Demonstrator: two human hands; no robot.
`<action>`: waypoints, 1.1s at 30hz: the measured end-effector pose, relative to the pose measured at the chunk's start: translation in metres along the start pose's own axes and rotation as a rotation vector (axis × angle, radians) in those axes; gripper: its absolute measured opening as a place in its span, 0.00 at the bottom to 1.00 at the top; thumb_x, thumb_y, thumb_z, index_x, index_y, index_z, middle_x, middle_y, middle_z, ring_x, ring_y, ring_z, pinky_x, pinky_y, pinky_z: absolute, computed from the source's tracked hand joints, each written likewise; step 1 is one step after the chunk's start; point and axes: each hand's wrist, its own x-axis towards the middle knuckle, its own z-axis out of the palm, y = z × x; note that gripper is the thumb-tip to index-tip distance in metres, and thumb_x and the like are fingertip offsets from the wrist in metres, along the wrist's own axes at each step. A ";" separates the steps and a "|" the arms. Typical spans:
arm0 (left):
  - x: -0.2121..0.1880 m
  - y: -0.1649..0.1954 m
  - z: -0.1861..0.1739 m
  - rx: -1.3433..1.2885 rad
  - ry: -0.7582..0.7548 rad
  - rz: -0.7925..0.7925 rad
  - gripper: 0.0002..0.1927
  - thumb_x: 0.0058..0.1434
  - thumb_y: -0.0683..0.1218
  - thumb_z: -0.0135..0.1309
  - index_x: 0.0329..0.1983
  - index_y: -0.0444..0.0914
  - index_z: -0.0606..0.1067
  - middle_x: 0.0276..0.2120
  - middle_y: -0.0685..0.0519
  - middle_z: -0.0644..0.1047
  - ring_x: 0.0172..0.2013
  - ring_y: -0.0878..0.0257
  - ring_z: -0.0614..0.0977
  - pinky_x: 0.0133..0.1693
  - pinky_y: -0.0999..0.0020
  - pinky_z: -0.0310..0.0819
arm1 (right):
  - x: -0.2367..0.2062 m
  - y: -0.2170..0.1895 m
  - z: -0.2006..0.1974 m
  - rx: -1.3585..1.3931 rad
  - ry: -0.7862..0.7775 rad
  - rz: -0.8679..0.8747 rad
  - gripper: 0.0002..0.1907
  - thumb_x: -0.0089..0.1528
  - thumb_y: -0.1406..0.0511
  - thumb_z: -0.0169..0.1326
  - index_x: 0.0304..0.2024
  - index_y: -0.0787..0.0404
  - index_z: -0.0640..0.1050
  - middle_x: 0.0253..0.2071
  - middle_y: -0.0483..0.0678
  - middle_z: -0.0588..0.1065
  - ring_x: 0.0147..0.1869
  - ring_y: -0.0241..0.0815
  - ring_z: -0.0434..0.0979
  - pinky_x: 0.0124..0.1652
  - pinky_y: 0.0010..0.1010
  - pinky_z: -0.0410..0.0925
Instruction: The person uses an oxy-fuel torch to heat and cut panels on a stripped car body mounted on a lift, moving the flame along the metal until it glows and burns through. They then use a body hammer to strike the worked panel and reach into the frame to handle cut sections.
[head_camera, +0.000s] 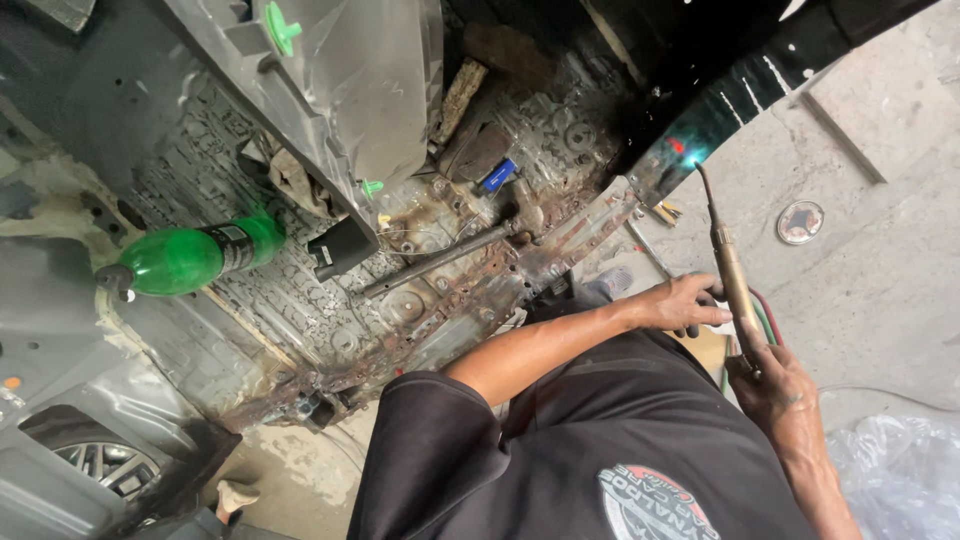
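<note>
My right hand (768, 385) grips the lower end of a brass gas torch (732, 272). The torch's thin nozzle points up at a black car body panel (740, 80), with a small bluish flame (686, 150) at its tip by the panel's edge. My left hand (682, 303) reaches across from the left, fingers curled against the torch's shaft. Red and green hoses (768, 312) run from the torch behind my hands. The black shirt I wear fills the lower middle.
A rusty stripped car floor (430, 300) lies to the left, with a rusted rod (440, 260), a small blue part (497, 175) and a green plastic bottle (190, 258). A grey trim panel (340, 90) hangs above. On the concrete sit a round disc (800, 222) and a plastic bag (900, 470). A wheel (100, 465) shows bottom left.
</note>
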 end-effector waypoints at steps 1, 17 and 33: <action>-0.001 0.000 -0.001 -0.002 -0.003 -0.004 0.32 0.60 0.56 0.58 0.60 0.30 0.69 0.42 0.43 0.83 0.27 0.60 0.82 0.26 0.65 0.78 | -0.001 0.001 0.001 0.011 -0.007 0.004 0.38 0.57 0.69 0.62 0.71 0.44 0.71 0.39 0.57 0.76 0.37 0.54 0.80 0.39 0.43 0.72; 0.001 0.003 -0.002 0.013 0.010 -0.023 0.34 0.59 0.56 0.59 0.60 0.30 0.67 0.47 0.39 0.80 0.28 0.59 0.83 0.28 0.63 0.80 | 0.004 -0.006 0.000 0.033 -0.014 0.005 0.34 0.60 0.62 0.61 0.70 0.45 0.71 0.39 0.56 0.76 0.35 0.50 0.80 0.37 0.40 0.73; 0.008 -0.010 -0.006 0.015 0.061 -0.003 0.35 0.59 0.56 0.60 0.60 0.29 0.66 0.47 0.38 0.81 0.29 0.58 0.84 0.27 0.63 0.81 | 0.017 -0.017 -0.001 0.030 -0.039 0.031 0.32 0.62 0.62 0.59 0.70 0.45 0.72 0.40 0.58 0.76 0.38 0.52 0.80 0.39 0.42 0.72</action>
